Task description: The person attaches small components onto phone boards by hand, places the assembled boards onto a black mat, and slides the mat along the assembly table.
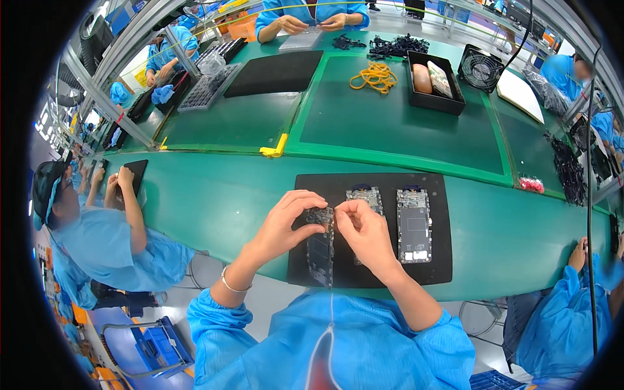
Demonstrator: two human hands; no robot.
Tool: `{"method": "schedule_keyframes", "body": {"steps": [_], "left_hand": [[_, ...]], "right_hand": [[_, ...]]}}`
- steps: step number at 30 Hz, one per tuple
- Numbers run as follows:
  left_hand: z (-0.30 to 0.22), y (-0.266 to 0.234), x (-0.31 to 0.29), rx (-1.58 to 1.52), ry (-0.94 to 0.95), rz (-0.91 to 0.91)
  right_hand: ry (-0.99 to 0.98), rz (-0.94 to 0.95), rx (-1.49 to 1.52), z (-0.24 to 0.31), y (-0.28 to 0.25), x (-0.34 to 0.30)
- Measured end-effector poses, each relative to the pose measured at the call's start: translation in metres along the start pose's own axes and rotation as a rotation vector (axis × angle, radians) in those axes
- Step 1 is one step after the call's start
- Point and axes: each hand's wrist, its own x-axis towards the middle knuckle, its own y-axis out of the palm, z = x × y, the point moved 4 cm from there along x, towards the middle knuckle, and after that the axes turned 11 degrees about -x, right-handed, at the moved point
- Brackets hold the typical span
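Note:
My left hand (283, 224) grips an opened phone chassis (320, 252) by its upper end, thumb across the circuit board and fingers behind the top edge. The chassis is tilted up over a black mat (438, 214). At its top right corner, my right hand (365, 235) has thumb and forefinger pinched together. Whatever lies between those fingertips is too small to make out. Another opened phone chassis (365, 194) lies on the mat, mostly covered by my right hand. To the right of it rests a third chassis (414, 224), fully visible, with its inner parts facing up.
Across the green bench (214, 195) are a yellow corner bracket (275, 147), yellow bands (375, 77), a black box (437, 103) holding parts, a fan (481, 67) and dark cables (398, 45). A co-worker (97, 227) sits at left, another (559, 312) at right, a third (312, 16) opposite.

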Motion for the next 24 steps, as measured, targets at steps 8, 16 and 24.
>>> {"method": "schedule_keyframes", "body": {"steps": [8,16,24], "left_hand": [[-0.005,0.003,0.002,0.018,0.047,-0.005],[0.013,0.006,0.027,0.066,-0.07,-0.02],[0.07,0.023,0.025,0.242,-0.3,0.127]], "right_hand": [[0.034,0.048,0.041,-0.002,-0.004,0.003],[0.187,0.016,0.296,-0.017,-0.031,0.0],[0.087,-0.163,0.056,-0.057,-0.123,-0.011]]}}
